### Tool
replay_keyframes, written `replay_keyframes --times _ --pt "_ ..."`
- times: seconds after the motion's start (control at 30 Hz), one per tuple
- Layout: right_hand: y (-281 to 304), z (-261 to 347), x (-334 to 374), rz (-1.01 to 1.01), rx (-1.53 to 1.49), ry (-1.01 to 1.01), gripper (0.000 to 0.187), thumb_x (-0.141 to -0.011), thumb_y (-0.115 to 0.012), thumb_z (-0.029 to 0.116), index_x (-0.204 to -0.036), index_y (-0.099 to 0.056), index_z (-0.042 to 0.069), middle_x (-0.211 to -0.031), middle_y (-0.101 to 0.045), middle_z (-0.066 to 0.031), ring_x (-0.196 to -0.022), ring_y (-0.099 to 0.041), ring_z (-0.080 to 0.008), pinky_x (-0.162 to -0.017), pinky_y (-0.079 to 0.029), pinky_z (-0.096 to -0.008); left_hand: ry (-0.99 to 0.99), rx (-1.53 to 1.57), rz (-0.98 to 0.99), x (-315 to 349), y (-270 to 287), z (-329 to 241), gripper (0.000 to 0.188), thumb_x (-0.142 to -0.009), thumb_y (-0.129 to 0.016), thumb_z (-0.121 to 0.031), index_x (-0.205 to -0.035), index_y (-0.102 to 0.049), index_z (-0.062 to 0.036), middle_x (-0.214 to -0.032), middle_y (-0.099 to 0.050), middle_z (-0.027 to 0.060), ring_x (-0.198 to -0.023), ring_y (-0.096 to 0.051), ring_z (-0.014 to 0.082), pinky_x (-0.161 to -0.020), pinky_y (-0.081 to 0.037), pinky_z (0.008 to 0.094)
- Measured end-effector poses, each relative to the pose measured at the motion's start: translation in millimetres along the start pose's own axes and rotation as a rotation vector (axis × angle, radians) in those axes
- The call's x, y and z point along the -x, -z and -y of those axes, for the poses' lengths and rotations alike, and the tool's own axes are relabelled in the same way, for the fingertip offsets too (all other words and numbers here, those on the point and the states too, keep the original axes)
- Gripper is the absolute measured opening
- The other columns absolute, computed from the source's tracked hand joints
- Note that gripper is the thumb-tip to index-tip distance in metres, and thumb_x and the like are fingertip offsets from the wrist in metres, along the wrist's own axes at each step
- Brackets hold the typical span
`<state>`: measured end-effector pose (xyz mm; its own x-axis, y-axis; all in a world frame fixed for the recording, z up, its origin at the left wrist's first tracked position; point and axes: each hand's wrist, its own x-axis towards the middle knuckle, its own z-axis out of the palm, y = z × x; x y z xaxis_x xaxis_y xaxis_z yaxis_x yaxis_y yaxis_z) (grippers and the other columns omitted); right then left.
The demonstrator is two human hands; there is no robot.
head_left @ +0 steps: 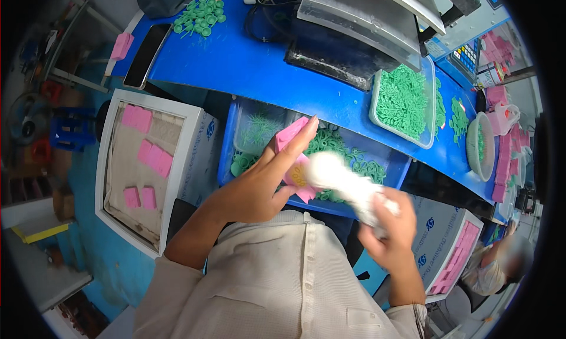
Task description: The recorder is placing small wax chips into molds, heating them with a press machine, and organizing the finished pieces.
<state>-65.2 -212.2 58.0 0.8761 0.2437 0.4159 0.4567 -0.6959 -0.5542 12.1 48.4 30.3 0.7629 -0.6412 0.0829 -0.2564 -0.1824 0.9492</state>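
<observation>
My left hand (256, 186) grips a pink rubber mould (290, 132), folded open between fingers and thumb. On its lower flap shows a yellowish patterned patch (298, 175). My right hand (394, 236) is closed around the gathered end of a white cloth pouch (327, 169), blurred by motion. The pouch's round end is right beside the mould; whether they touch I cannot tell. Both hands are over a blue bin (404, 169) holding many small green pieces (330, 143), including ring shapes.
Beyond the bin runs a blue table (247, 68) with a phone (141, 56), a machine (359, 20), a green-filled clear tub (402, 103) and a basket (481, 147). White-framed boxes with pink blocks flank me, left (108, 144) and right (466, 262). Another person (489, 268) sits far right.
</observation>
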Motion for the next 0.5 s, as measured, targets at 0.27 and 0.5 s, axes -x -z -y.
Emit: replay_keyframes --times 0.27,0.5 --pt "5.1 6.6 1.9 -0.055 0.028 0.01 0.05 -0.06 -0.069 0.0 -0.109 -0.067 0.008 -0.1 -0.061 -0.0187 -0.076 -0.058 -0.0287 -0.064 -0.046 -0.0367 -0.019 0.091 -0.004 -1.0 3.8 0.7 0.093 -0.073 -0.046 0.017 -0.155 -0.008 -0.0072 -0.15 -0.03 0.023 -0.136 -0.034 0.0367 -0.113 -0.026 0.0417" --pt "15.9 8.0 10.5 -0.325 -0.132 0.036 0.052 -0.056 -0.067 -0.004 -0.107 -0.066 0.01 -0.104 -0.058 -0.0214 -0.079 -0.058 -0.0298 -0.066 -0.048 -0.0377 -0.011 0.245 -0.044 1.1 7.6 5.5 0.099 -0.07 -0.047 0.019 -0.155 -0.007 -0.0092 -0.145 -0.034 0.0191 -0.122 -0.046 0.029 -0.106 -0.036 0.0391"
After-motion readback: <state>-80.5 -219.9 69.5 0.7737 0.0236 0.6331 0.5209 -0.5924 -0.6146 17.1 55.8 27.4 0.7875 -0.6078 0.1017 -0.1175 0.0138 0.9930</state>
